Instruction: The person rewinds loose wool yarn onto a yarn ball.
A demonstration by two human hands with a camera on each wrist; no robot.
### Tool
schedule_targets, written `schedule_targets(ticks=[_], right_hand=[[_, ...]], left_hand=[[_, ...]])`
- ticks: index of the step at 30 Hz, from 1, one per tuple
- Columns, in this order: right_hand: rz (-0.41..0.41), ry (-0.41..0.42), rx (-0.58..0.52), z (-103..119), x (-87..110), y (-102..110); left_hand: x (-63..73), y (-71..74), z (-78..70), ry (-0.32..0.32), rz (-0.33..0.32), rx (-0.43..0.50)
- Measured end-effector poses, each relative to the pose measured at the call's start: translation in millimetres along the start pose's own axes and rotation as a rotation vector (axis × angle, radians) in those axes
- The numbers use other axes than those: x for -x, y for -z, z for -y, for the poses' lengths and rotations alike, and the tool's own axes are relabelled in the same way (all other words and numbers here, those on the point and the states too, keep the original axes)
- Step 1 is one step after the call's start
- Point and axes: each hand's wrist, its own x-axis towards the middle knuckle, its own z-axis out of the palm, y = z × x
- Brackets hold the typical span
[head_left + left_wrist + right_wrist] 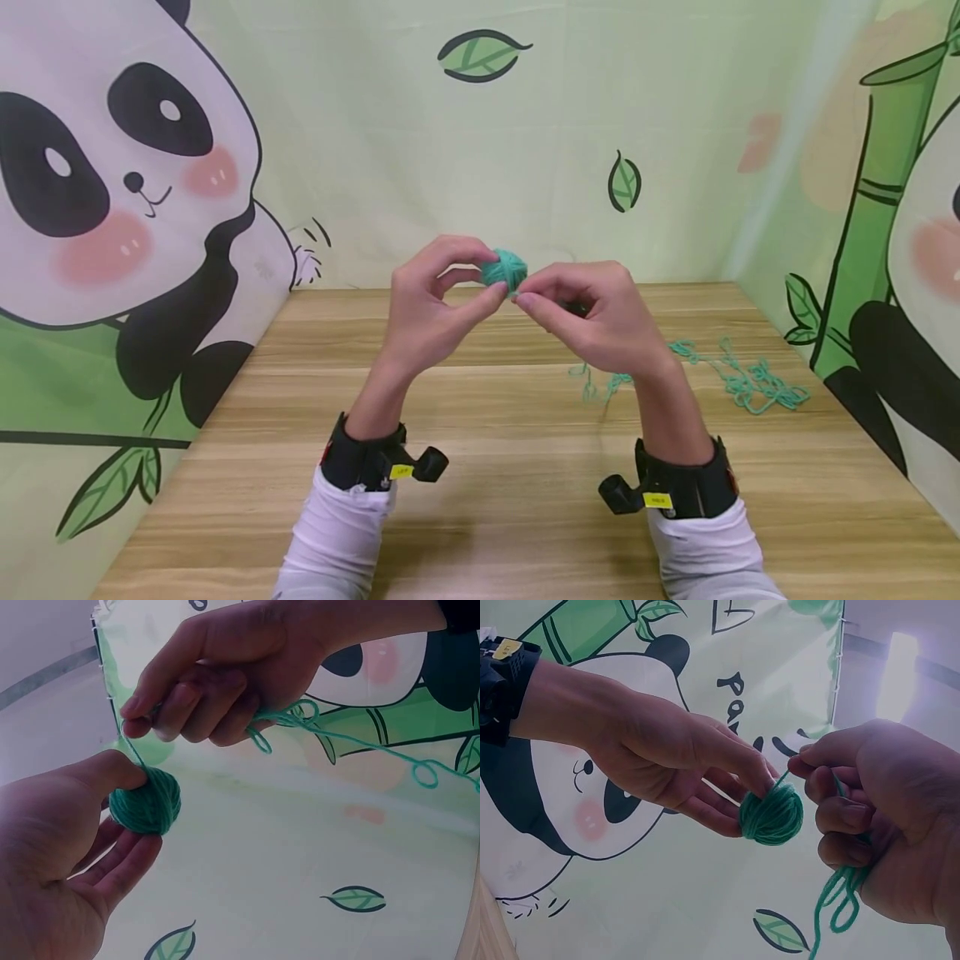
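Observation:
A small ball of teal yarn (506, 271) is held between the thumb and fingers of my left hand (435, 308), up above the table. Close on its right, my right hand (600, 312) pinches the strand between thumb and forefinger. In the left wrist view a short taut length of yarn (133, 752) runs from the ball to that pinch. The other fingers of the right hand curl round the strand, and loose loops (844, 900) hang out below them in the right wrist view.
A loose tangle of teal yarn (757, 385) lies on the wooden table (495, 500) at the right. More strands (592, 383) trail down by the right wrist. A printed panda backdrop (360, 167) stands behind and along both sides.

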Motion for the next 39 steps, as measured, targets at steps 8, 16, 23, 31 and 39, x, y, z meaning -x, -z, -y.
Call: schedule_targets(ticks=[8, 16, 23, 31, 39], right_hand=[[-0.071, 0.023, -0.039, 1.4, 0.7, 0.6], [-0.135, 0.028, -0.039, -0.6, -0.2, 2.6], [-0.136, 0.008, -0.053, -2.1, -1.3, 1.8], [-0.134, -0.019, -0.063, -3.9, -2.4, 2.0], [-0.131, -0.037, -0.058, -8.2, -2.1, 3.5]], left_hand=[[2.0, -0.3, -0.8, 0.031, 0.039, 0.03], [3.2, 0.7, 0.0, 0.018, 0.146, 0.071], [3.1, 0.7, -1.0, 0.025, 0.22, 0.103], [2.7, 0.2, -2.0, 0.002, 0.262, 0.161], [2.4, -0.9, -5.7, -0.011, 0.279, 0.199]])
